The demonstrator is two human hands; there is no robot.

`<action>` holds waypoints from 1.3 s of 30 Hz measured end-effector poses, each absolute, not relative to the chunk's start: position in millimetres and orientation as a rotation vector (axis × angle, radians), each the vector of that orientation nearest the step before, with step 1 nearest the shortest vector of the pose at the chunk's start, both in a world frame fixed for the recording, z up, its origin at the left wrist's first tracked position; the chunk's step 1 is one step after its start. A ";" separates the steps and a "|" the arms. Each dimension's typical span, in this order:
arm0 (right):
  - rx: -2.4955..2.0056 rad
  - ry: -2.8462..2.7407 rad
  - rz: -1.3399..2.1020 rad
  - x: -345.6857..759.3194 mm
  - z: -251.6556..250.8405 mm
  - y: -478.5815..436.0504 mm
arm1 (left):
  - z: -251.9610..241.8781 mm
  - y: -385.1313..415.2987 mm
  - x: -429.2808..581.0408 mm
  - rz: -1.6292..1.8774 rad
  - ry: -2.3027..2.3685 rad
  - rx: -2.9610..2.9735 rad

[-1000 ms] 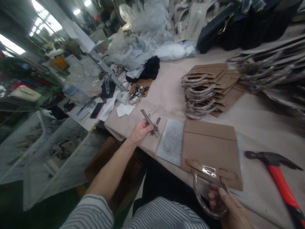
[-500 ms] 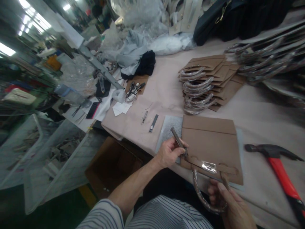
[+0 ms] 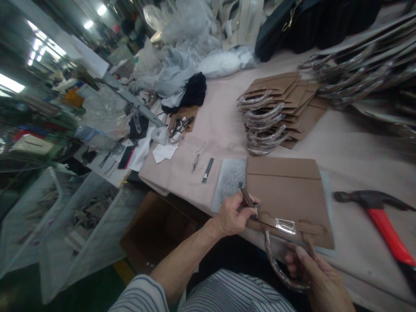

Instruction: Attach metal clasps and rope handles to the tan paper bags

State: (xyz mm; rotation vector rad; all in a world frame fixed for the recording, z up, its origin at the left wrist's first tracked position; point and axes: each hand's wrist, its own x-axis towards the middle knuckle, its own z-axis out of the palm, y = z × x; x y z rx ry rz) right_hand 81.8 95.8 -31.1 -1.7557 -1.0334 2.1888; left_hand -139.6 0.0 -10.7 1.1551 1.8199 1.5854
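A flat brown bag panel (image 3: 282,190) lies at the table's front edge on a grey board (image 3: 229,180). Along its near side runs a narrow brown strap (image 3: 269,221) with a shiny, film-covered metal plate (image 3: 285,226). My left hand (image 3: 235,213) is closed in a pinch on the strap's left end, which sticks up past the fingers with a small metal piece by the thumb. A plastic-wrapped handle (image 3: 276,266) hangs over the edge in a loop. My right hand (image 3: 313,271) is closed around the handle's right side, its fingers partly hidden.
A claw hammer (image 3: 380,212) with a red grip lies at the right. Behind the panel are stacked brown panels with wrapped handles (image 3: 276,112). A small dark blade-like strip (image 3: 208,170) and a thin metal tool (image 3: 195,163) lie left. A cardboard box (image 3: 146,234) stands below the edge.
The strap's end in my left hand has tipped lower and a little right. My right hand keeps its hold on the handle. The whole view has shifted slightly.
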 end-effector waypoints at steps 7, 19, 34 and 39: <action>-1.758 -1.042 2.150 75.5 -25.1 96.2 | -25.6 2.7 -131.3 1.788 1.685 0.802; -1.725 -1.055 2.168 78.0 -28.6 96.2 | -28.0 0.5 -129.1 1.739 1.611 0.849; -1.735 -1.088 2.167 79.7 -32.1 96.3 | -32.2 -1.3 -125.7 1.753 1.745 0.909; -1.702 -1.111 2.179 82.1 -36.7 96.0 | -30.7 -1.1 -127.7 1.731 1.718 0.877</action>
